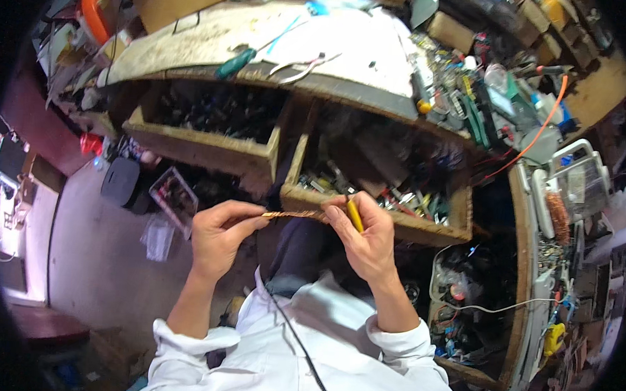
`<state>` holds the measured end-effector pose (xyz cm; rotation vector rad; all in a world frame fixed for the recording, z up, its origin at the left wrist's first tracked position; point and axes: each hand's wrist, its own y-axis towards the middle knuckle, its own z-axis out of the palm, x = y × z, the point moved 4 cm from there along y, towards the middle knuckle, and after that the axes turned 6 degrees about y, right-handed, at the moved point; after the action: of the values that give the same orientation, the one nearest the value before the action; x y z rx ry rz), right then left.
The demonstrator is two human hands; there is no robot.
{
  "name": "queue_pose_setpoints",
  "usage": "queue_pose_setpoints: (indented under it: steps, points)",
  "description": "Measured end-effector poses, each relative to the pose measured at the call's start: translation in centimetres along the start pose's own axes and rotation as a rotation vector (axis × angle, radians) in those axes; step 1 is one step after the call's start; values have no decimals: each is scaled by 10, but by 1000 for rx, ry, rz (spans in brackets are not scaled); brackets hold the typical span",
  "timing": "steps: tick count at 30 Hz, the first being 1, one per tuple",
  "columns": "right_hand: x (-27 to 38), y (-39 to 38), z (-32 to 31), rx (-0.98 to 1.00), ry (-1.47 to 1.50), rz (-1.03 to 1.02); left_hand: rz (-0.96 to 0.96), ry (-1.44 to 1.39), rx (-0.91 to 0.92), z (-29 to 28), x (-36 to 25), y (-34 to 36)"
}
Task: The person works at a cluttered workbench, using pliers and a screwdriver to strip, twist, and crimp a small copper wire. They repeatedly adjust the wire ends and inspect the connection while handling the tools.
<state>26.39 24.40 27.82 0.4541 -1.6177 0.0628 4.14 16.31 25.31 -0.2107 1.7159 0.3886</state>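
A short length of copper-coloured twisted wire (294,214) stretches level between my two hands, in front of the open drawers. My left hand (217,234) pinches its left end between thumb and fingertips. At the right end, the thumb and fingers of my right hand (368,244) close on the wire. A yellow-handled tool (355,216) also rests in my right hand, between thumb and fingers; its kind I cannot make out.
An open wooden drawer (379,213) full of small parts lies just beyond my right hand, another drawer (199,147) to its left. On the worktop (360,46) are pliers (304,69) and a green-handled tool (236,62). Clutter crowds the right side.
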Motion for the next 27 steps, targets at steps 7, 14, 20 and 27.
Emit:
queue_pose_setpoints:
  steps: [7, 14, 20, 27]
  points:
    - [36, 71, -55, -125, -737, -193, 8, -156, -8, -10, 9, 3]
    - [28, 158, -61, -172, -1194, -331, 37, -266, 17, -1, -2, 12]
    - [55, 149, -20, -247, -1220, -832, 48, -265, -36, -7, -15, 17]
    - [43, 47, 52, 430, -228, -477, 124, -387, 7, 4, -12, 21]
